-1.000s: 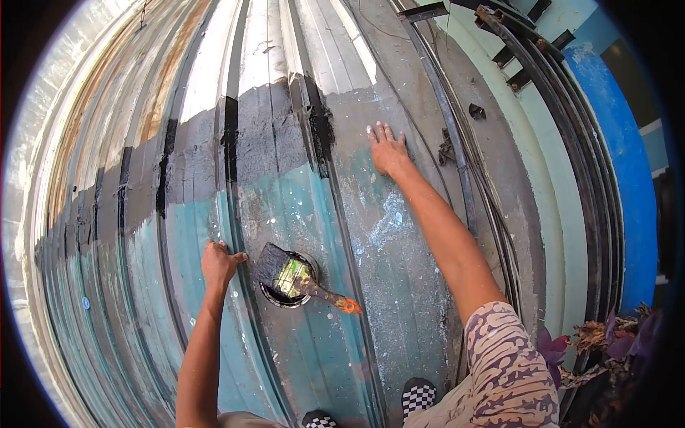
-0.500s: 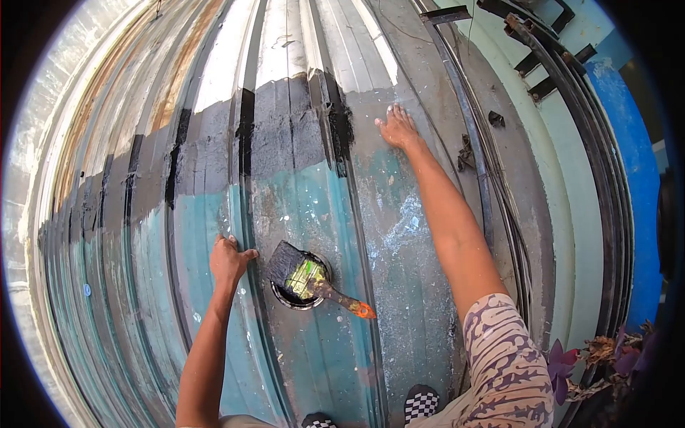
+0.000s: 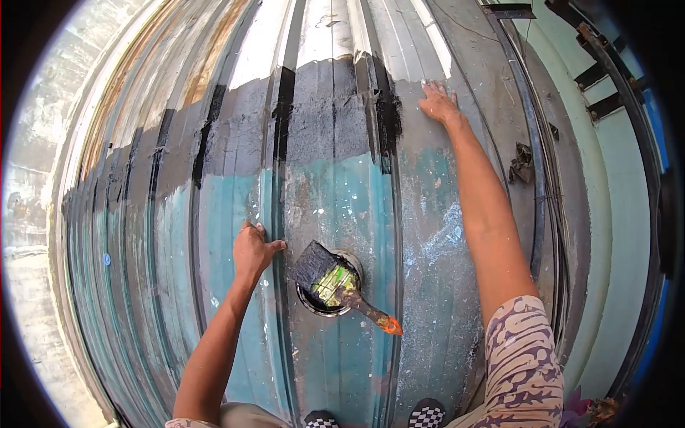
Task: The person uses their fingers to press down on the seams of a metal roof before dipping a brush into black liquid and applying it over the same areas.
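Note:
My left hand [image 3: 255, 250] rests on a raised rib of the corrugated metal sheet [image 3: 321, 207], fingers partly curled and thumb out to the right, holding nothing. My right hand [image 3: 438, 102] lies with spread fingers on the grey part of the sheet, right of the black coating [image 3: 314, 121]. Between my forearms stands a round can [image 3: 355, 262] with black paint inside. Across its top lies a wide brush [image 3: 335, 282], its bristles coated black, its orange-tipped handle pointing down right. Neither hand touches it.
Bare white and rusty sheet [image 3: 325, 25] lies beyond the black band. Dark cables and a metal bar [image 3: 535, 153] run along the right, near a crumpled dark scrap [image 3: 521, 162]. Checkered shoes [image 3: 427, 414] stand at the bottom edge. A pale wall [image 3: 621, 178] is at far right.
The view has shifted, so the sheet, can and brush appear further right. Both hands stay on the sheet, with the brush still on the can.

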{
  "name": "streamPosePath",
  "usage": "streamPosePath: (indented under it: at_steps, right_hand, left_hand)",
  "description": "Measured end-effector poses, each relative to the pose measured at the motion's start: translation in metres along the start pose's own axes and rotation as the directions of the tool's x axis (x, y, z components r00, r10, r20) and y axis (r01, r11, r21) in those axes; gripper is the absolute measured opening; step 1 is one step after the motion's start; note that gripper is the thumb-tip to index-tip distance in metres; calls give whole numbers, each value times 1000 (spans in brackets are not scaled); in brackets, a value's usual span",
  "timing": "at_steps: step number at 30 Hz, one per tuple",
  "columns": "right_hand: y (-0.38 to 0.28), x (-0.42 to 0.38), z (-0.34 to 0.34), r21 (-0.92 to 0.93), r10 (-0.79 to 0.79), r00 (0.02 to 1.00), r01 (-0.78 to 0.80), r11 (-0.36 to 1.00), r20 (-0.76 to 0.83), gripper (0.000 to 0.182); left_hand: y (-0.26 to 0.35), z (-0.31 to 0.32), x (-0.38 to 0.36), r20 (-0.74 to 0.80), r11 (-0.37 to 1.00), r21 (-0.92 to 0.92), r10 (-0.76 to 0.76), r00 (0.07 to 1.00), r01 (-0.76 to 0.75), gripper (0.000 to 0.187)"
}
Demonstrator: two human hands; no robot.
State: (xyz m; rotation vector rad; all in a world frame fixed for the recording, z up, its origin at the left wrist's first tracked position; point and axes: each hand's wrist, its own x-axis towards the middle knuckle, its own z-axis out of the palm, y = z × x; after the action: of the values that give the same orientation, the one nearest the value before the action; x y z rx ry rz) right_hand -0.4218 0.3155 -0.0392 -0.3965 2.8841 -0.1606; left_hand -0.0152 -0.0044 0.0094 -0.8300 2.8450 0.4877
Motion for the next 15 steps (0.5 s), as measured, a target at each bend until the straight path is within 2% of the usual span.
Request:
streamPosePath:
  at_steps: [4,6,7,9,13,14,15]
  right_hand:
    - [-4,-7,5,-50,-91,996,90,995,-20,66]
    - [7,-3,14,-143,-243,962,226,964,-121,59]
    - [13,-2,19,-149,-242,962,223,963,-127,59]
    - [24,-11,33,-86,-374,901,364,927,-220,57]
    - [26,-64,27,-74,-477,829,478,875,-293,53]
    - [11,-85,2,-154,-429,903,427,891,21,52]
    - [-5,-104,-25,-246,-309,894,396,885,326,51]
  left_hand:
    - [-3,1,1,-3,1000,5,-2,1000,2,50]
    - [0,2,3,-17,1000,-28,13,1000,-14,51]
    - [2,1,2,-14,1000,-20,5,1000,-6,52]
    - [4,-2,0,-9,1000,-19,-6,1000,5,52]
    - [1,-1,1,12,1000,28,-7,1000,7,44]
    - [0,0,1,6,1000,25,-8,1000,8,44]
    - [0,0,1,10,1000,19,-7,1000,7,44]
